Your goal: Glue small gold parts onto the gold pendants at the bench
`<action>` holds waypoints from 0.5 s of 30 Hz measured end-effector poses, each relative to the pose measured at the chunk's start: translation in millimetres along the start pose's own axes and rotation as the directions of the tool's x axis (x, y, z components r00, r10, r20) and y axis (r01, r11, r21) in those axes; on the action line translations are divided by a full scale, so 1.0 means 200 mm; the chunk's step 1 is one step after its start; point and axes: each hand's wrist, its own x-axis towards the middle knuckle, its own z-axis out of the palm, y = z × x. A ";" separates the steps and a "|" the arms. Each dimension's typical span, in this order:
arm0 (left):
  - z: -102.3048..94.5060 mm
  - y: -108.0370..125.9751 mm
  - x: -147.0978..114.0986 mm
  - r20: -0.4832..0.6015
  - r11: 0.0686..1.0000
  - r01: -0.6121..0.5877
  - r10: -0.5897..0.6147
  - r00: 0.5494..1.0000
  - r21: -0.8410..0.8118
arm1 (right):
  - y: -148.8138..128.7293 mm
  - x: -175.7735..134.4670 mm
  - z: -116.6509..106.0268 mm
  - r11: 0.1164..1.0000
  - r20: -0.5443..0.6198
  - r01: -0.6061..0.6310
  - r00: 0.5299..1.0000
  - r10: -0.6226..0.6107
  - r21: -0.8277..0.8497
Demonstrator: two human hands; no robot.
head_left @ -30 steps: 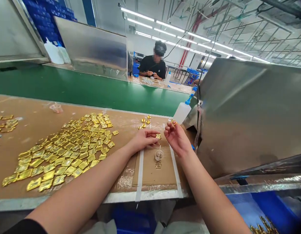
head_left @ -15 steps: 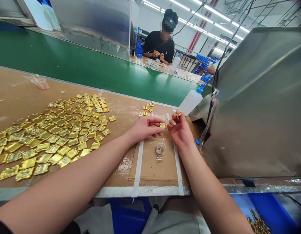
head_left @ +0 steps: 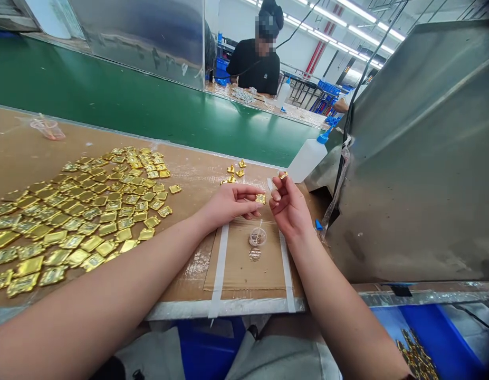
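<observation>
My left hand (head_left: 232, 203) pinches a small gold rectangular plate (head_left: 260, 198) between thumb and fingertips. Just to its right, my right hand (head_left: 290, 208) is raised and closed on a small gold piece (head_left: 283, 176), held at the tips of thumb and finger. The two gold parts are apart. Below the hands a small clear cup (head_left: 257, 237) with a white stick in it stands on a taped cardboard sheet (head_left: 236, 274). Several gold pieces with upright stems (head_left: 240, 172) stand behind my left hand. A broad spread of gold plates (head_left: 105, 211) covers the table at left.
A white bottle with a blue cap (head_left: 308, 158) stands behind my right hand, beside a large metal panel (head_left: 418, 174). Past the table runs a green belt (head_left: 149, 105). Across it sits a person in black (head_left: 255, 66). A blue bin (head_left: 446, 338) with gold parts is at lower right.
The view has shifted slightly. My right hand has turned the gold piece to another angle at its fingertips. My left hand still holds its plate.
</observation>
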 end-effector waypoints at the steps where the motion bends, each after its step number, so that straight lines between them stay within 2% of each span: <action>1: 0.00 0.00 0.00 -0.001 1.000 -0.001 0.001 1.000 0.002 | 0.00 0.00 0.00 1.000 0.003 0.006 1.000 -0.006 -0.012; 9: -0.01 0.01 0.00 -0.001 1.000 -0.007 0.007 1.000 0.011 | -0.01 0.00 -0.01 1.000 0.003 0.002 1.000 -0.002 0.002; 15: 0.00 0.00 -0.01 -0.023 0.999 -0.014 0.014 1.000 0.031 | 0.00 0.01 -0.02 0.998 -0.033 -0.051 0.998 0.050 -0.024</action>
